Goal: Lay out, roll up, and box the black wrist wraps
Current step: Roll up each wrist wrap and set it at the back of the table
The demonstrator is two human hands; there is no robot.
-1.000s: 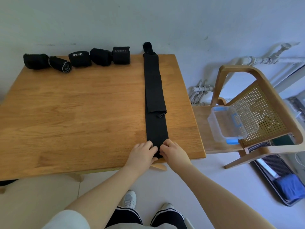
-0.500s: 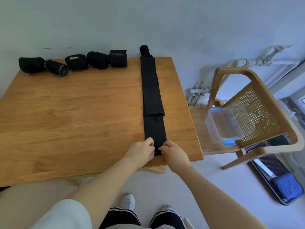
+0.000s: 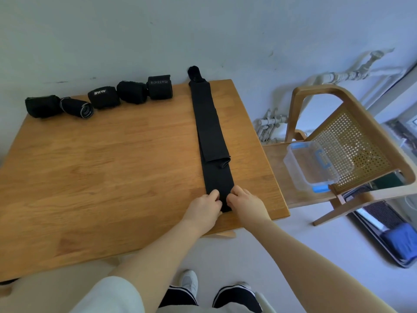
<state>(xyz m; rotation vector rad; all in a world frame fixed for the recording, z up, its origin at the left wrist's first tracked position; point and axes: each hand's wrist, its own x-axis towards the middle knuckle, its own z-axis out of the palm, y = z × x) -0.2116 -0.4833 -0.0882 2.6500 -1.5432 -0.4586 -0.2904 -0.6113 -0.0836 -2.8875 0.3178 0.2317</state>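
Observation:
A long black wrist wrap [image 3: 211,141] lies flat along the right side of the wooden table [image 3: 112,168], running from the far edge to the near edge, with a second layer folded over its far half. My left hand [image 3: 204,211] and my right hand [image 3: 246,203] pinch the wrap's near end from either side, fingers curled on the fabric. Several rolled black wraps [image 3: 103,99] stand in a row along the table's far edge. A clear plastic box [image 3: 311,164] with blue clips sits on the chair seat to the right.
A wooden chair [image 3: 352,136] with a cane back stands right of the table. White pipes run along the wall behind it. A dark mat with a blue cloth [image 3: 399,240] lies on the floor at the right. My shoes show below the table edge.
My hands have edged slightly up the wrap's near end, curling it between the fingers. The view has shifted a little.

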